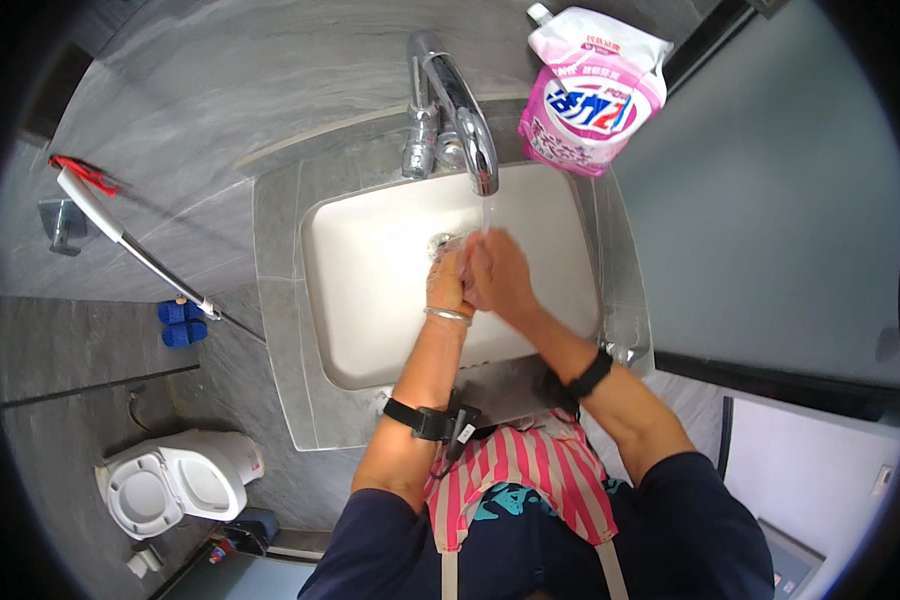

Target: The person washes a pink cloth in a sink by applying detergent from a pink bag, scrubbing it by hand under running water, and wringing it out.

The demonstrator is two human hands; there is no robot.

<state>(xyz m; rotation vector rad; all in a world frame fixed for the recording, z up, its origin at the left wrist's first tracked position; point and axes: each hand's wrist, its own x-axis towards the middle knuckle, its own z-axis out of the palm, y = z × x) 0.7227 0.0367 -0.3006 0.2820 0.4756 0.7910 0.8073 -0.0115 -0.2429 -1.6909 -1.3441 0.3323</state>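
My left hand and my right hand are pressed together over a white washbasin. A thin stream of water runs from the chrome faucet onto them. Something pale pink and wet shows between the palms; I cannot tell whether it is a held thing or wet skin. The right hand is blurred and partly covers the left fingers. On my left wrist sits a silver bangle. Just beyond the left fingers, the drain is partly visible.
A pink detergent pouch stands at the basin's back right corner. Grey tiled counter surrounds the basin. To the left are a mop handle, blue slippers and a toilet. A frosted glass panel is on the right.
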